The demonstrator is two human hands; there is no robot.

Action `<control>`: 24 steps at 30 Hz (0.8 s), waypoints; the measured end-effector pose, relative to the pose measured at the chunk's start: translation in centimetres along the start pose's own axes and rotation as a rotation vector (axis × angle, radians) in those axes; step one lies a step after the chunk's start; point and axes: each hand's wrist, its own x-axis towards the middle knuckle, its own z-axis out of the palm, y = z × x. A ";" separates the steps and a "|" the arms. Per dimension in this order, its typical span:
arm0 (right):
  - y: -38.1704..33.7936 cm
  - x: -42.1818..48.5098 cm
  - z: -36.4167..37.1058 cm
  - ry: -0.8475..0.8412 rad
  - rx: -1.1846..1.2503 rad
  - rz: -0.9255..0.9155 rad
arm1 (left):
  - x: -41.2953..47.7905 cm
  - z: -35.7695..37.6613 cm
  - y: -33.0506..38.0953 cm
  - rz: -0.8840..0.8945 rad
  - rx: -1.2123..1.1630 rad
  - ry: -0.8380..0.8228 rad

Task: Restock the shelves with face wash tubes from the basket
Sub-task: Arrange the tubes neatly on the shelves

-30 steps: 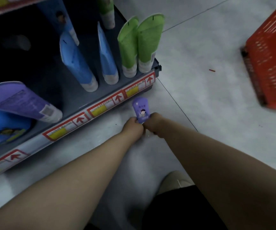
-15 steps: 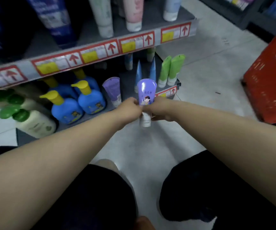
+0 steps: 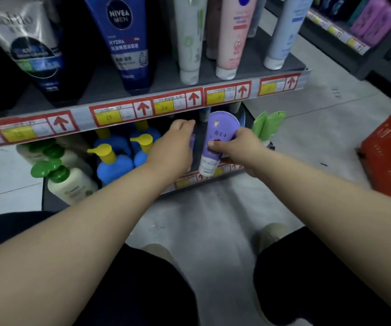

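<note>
Purple tube (image 3: 215, 142) upright, cap down, in right hand (image 3: 241, 147) grip, left hand (image 3: 173, 149) curled beside it.

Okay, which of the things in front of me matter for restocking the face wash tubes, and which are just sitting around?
Part of the job:
purple tube, cap down, held by the right hand
left hand, reaching into the lower shelf
red basket, on the floor to the right

Just there:
blue pump bottles
green-capped bottles
green tubes
Nivea Men tube on the upper shelf
</note>
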 end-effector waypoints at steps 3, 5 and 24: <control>1.0 1.5 1.4 0.027 -0.075 -0.021 | 1.8 0.7 -1.6 -0.087 -0.012 -0.064; 1.5 2.5 2.2 0.038 -0.141 -0.035 | 2.8 1.6 -2.4 -0.128 -0.024 -0.114; 2.3 5.4 3.6 0.085 -0.321 -0.112 | 5.7 3.9 -2.8 -0.150 -0.113 -0.035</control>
